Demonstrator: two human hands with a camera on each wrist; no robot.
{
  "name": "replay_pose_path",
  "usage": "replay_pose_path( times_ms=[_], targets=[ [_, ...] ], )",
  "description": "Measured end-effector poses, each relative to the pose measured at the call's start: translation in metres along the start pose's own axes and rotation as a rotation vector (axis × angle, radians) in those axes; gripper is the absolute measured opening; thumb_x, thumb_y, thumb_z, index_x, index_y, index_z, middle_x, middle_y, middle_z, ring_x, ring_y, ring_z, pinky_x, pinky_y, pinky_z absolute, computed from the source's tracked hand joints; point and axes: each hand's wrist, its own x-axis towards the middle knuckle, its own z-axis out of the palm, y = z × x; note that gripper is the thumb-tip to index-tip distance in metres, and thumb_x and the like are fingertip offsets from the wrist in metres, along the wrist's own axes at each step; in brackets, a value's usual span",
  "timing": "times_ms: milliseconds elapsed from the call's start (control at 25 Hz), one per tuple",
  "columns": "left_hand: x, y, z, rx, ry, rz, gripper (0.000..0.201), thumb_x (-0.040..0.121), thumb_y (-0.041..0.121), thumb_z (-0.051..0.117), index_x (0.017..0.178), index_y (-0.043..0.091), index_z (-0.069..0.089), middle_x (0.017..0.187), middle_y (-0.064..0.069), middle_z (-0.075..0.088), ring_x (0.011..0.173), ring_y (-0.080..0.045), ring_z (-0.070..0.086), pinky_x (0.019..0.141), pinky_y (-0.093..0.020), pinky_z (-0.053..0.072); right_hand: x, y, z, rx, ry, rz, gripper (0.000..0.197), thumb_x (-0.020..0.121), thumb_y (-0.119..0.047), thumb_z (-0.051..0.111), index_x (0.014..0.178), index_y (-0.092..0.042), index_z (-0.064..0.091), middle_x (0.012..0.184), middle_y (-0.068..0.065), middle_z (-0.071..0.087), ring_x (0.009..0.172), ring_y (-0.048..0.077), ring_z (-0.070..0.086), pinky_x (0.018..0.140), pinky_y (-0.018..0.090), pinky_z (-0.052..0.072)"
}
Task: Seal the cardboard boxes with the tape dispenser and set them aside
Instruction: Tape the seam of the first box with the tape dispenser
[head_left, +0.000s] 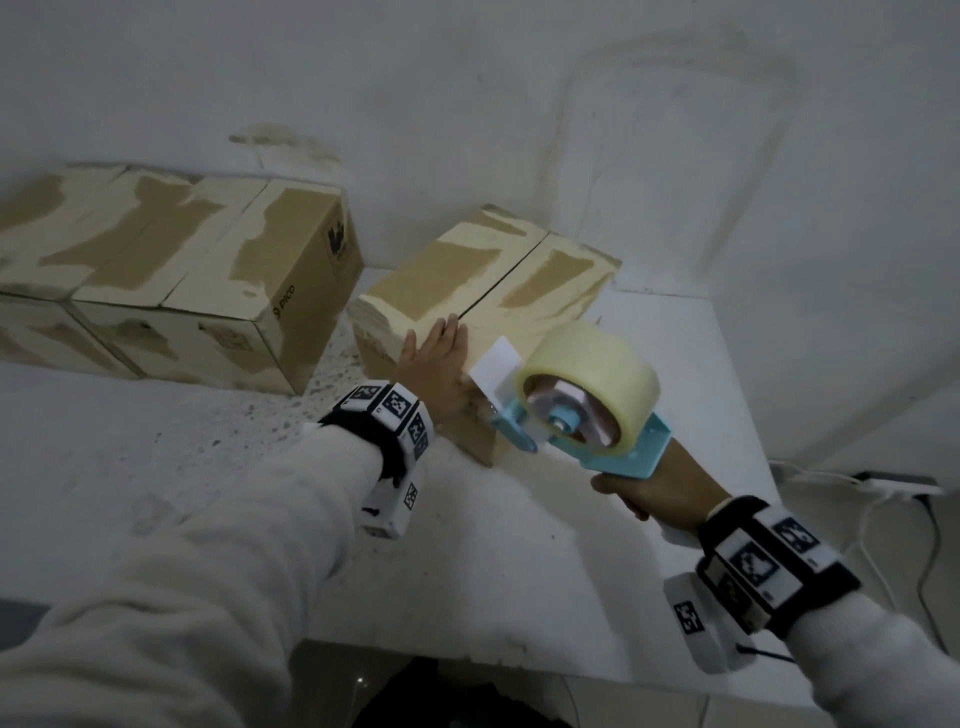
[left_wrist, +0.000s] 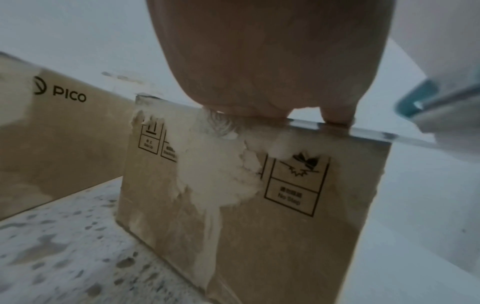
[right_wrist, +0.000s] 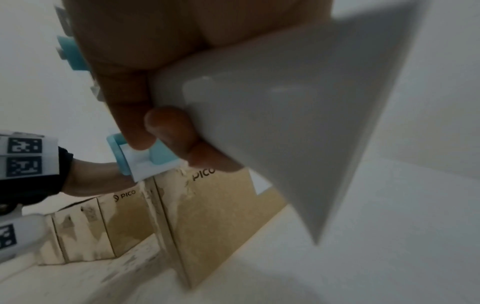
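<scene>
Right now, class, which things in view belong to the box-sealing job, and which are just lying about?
Belonging to the job:
- box, left hand flat on it
- tape dispenser, gripped by right hand
- boxes by the wall

Lying about:
- cables on the floor
- power strip

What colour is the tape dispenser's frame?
Light blue; the tape dispenser shows best in the head view.

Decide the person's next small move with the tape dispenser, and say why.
Probably lower the tape dispenser onto the near end of the box's centre seam. The left hand lies flat on the box top; the right hand grips the dispenser beside it, apparently just short of touching.
</scene>
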Motion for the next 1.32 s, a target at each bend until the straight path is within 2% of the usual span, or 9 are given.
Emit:
replay_pose_path(
  times_ms=[160,280,520,680,760,880,1040,1160,1320],
  targets=[
    [-0.002,0.003,-0.004,-0.046,-0.035,-0.004,0.094,0.088,0.063,0.035,0.150,0.008,-0.008,0.159,-0.007,-0.014,0.148,-0.020,-0.011,0.120,-0.046,-0.005,-0.011,0.014,-0.005,-0.006,0.020,0.014,0.033,0.074,0.003,0.067,0.054,-0.014,0.048,0.032,-0.003,0.045,0.031,0.008,0.040,0.039,0.021,0.035],
    [-0.004,0.004,-0.005,-0.047,-0.024,-0.022,0.103,0.083,0.068,0.041,0.150,0.008,-0.008,0.159,-0.006,-0.013,0.148,-0.019,-0.010,0.120,-0.047,-0.004,-0.011,0.016,-0.001,0.005,0.028,-0.002,0.037,0.074,0.003,0.066,0.049,-0.014,0.046,0.030,-0.003,0.045,0.031,0.007,0.041,0.040,0.019,0.036],
    [-0.005,0.006,-0.008,-0.018,-0.038,-0.044,0.103,0.082,0.070,0.038,0.150,0.007,-0.008,0.159,-0.007,-0.013,0.148,-0.020,-0.010,0.119,-0.049,-0.003,-0.018,0.027,-0.003,0.057,0.079,0.029,0.032,0.072,0.004,0.068,0.054,-0.013,0.048,0.033,-0.003,0.046,0.033,0.009,0.041,0.040,0.023,0.035],
    [-0.013,0.024,-0.007,-0.027,0.065,-0.055,0.095,0.088,0.060,0.041,0.149,0.003,-0.005,0.159,-0.014,-0.011,0.147,-0.027,-0.010,0.120,-0.045,-0.003,-0.011,0.031,0.003,0.114,0.079,0.066,0.026,0.070,0.003,0.068,0.057,-0.012,0.051,0.036,-0.003,0.046,0.036,0.014,0.040,0.043,0.026,0.034],
    [-0.017,0.036,-0.003,-0.055,0.031,-0.038,0.090,0.091,0.050,0.043,0.148,0.000,-0.004,0.158,-0.017,-0.008,0.147,-0.029,-0.007,0.120,-0.044,0.001,-0.010,0.034,0.009,0.155,0.080,0.090,0.022,0.069,0.002,0.068,0.060,-0.012,0.054,0.040,-0.002,0.047,0.040,0.017,0.039,0.046,0.029,0.034],
    [-0.018,0.042,0.004,-0.016,-0.019,-0.055,0.088,0.092,0.044,0.045,0.147,-0.003,-0.005,0.157,-0.020,-0.009,0.147,-0.031,-0.008,0.119,-0.044,0.003,-0.007,0.036,0.011,0.166,0.059,0.099,0.018,0.066,-0.002,0.068,0.060,-0.013,0.055,0.042,-0.001,0.048,0.042,0.019,0.039,0.048,0.031,0.034],
    [-0.016,0.041,0.005,-0.029,-0.003,-0.076,0.071,0.098,0.033,0.032,0.148,-0.002,-0.004,0.158,-0.020,-0.008,0.147,-0.030,-0.007,0.119,-0.043,0.003,0.005,0.037,0.018,0.110,0.033,0.123,0.023,0.070,0.002,0.066,0.058,-0.012,0.052,0.035,-0.004,0.045,0.041,0.019,0.038,0.049,0.030,0.034],
    [-0.015,0.039,0.005,-0.025,-0.025,-0.060,0.071,0.098,0.032,0.032,0.148,-0.002,-0.006,0.157,-0.020,-0.009,0.147,-0.031,-0.008,0.119,-0.043,0.002,0.015,0.040,0.026,0.122,0.035,0.133,0.019,0.071,0.002,0.066,0.065,-0.010,0.053,0.044,0.003,0.046,0.043,0.020,0.039,0.046,0.028,0.033],
    [-0.017,0.039,0.005,-0.012,-0.013,-0.058,0.072,0.098,0.031,0.033,0.147,-0.002,-0.006,0.157,-0.020,-0.008,0.147,-0.032,-0.007,0.120,-0.043,0.003,0.022,0.046,0.029,0.059,-0.010,0.127,0.023,0.073,0.000,0.066,0.059,-0.009,0.050,0.048,0.011,0.047,0.042,0.023,0.042,0.045,0.027,0.036]
  ],
)
